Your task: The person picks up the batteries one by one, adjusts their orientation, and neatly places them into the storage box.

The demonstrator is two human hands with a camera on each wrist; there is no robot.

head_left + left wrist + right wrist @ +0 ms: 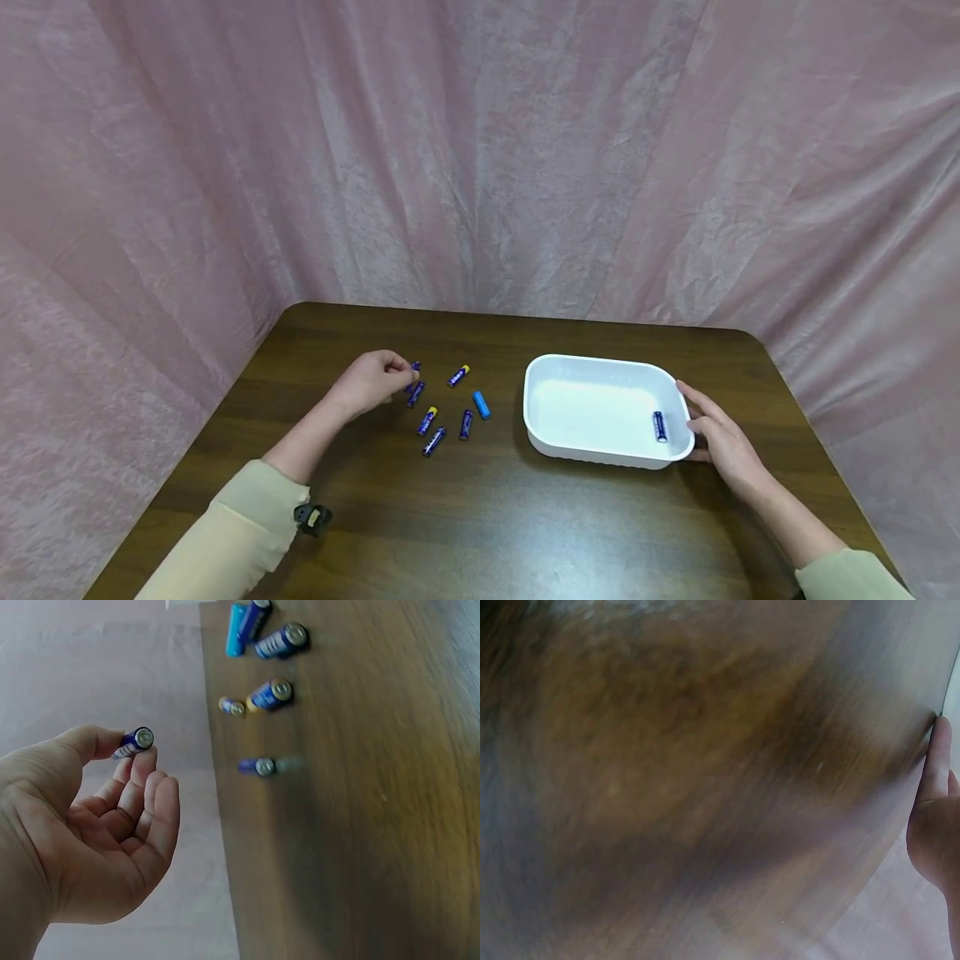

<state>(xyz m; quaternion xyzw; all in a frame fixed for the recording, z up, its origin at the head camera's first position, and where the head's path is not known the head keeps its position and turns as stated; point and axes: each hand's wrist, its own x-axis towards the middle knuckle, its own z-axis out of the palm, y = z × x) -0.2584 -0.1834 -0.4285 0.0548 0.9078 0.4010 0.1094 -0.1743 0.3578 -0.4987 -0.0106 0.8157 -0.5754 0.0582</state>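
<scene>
Head view: batteries (pixel 434 442) on wooden table (pixel 450 533), pink curtain (pixel 480 167) behind

The left hand's (pixel 372 383) fingertips cover part of the battery (pixel 133 742) they pinch. In the head view, both sleeves (pixel 232 529) run off the bottom edge and the print on the loose batteries (pixel 433 442) is too small to read. The right wrist view blurs the table (pixel 705 750) and cuts off the right hand (pixel 937 840) and most of the tray (pixel 592 417).

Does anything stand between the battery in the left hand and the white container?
Between the battery in the left hand and the white container, a yellow-ended battery and a light-blue battery lie flat on the table. The container's wall also rises there; nothing taller is visible.
</scene>
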